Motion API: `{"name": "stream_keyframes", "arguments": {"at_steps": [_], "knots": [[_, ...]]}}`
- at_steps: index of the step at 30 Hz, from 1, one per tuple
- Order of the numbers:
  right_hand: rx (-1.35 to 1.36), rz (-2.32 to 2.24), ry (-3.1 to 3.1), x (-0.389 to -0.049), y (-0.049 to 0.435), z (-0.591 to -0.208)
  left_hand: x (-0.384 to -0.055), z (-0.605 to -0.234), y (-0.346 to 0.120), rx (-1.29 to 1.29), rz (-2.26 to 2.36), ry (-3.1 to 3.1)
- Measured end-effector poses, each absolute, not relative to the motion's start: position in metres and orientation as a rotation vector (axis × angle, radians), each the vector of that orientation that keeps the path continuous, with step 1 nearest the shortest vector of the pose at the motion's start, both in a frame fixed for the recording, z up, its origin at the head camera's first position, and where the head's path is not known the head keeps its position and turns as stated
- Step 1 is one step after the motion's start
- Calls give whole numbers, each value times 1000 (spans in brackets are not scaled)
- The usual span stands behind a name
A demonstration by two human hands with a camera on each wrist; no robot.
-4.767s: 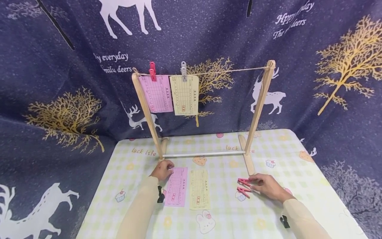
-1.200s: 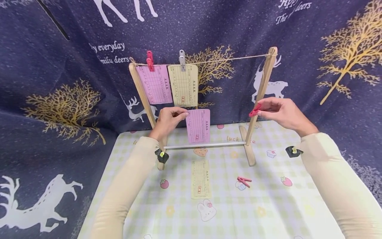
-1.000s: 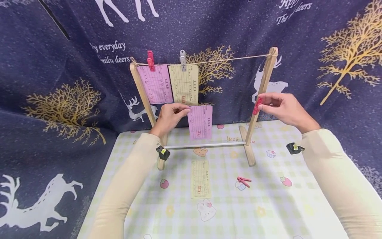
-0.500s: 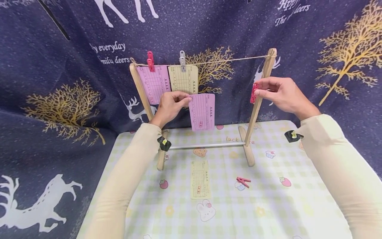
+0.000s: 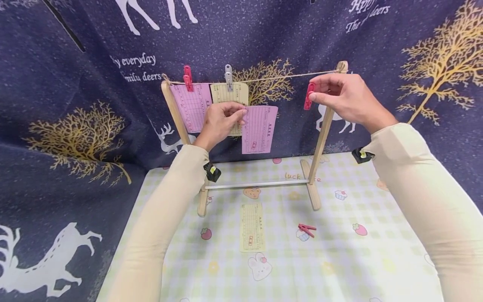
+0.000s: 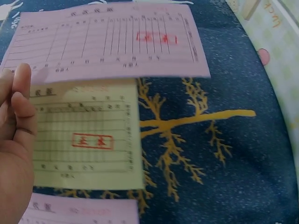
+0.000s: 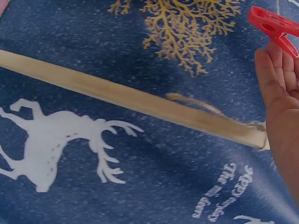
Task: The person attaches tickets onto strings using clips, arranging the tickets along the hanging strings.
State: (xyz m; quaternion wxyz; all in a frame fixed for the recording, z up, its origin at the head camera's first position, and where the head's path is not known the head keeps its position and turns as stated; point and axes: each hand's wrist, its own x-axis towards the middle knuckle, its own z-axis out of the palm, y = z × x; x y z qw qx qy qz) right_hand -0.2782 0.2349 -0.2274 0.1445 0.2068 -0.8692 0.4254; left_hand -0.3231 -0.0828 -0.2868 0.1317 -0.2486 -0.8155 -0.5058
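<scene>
My left hand (image 5: 222, 121) pinches a pink receipt slip (image 5: 260, 130) by its upper left corner, below the twine (image 5: 286, 78) and partly in front of a hanging yellow slip (image 5: 241, 94). In the left wrist view the held pink slip (image 6: 107, 42) overlaps the yellow one (image 6: 88, 140). Near the right post, just under the twine, my right hand (image 5: 345, 98) holds a red clothespin (image 5: 309, 96) between thumb and fingers. The right wrist view shows that red clothespin (image 7: 273, 23) at the fingertips. A red clip (image 5: 188, 79) and a grey clip (image 5: 228, 78) fasten the hanging slips to the twine.
The wooden frame's right post (image 5: 321, 142) and left post (image 5: 175, 109) are joined low down by a white rod (image 5: 260, 184). Another yellow slip (image 5: 253, 228) lies flat on the checked tablecloth (image 5: 279, 268), and a second red clothespin (image 5: 307, 229) lies to its right. A dark curtain hangs behind.
Both hands have come up from the table. The pink slip was picked up and raised in my left hand; one red clothespin was lifted in my right, lately moving up and left.
</scene>
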Motion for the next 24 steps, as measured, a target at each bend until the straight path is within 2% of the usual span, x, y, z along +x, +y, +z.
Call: {"name": "stream_keyframes", "arguments": {"at_steps": [11, 24], "knots": [[662, 1249, -2465, -287, 213, -190, -323, -271, -69, -721, -1484, -2281], [661, 1264, -2407, -300, 185, -173, -321, -261, -54, -643, -1507, -2186]]}}
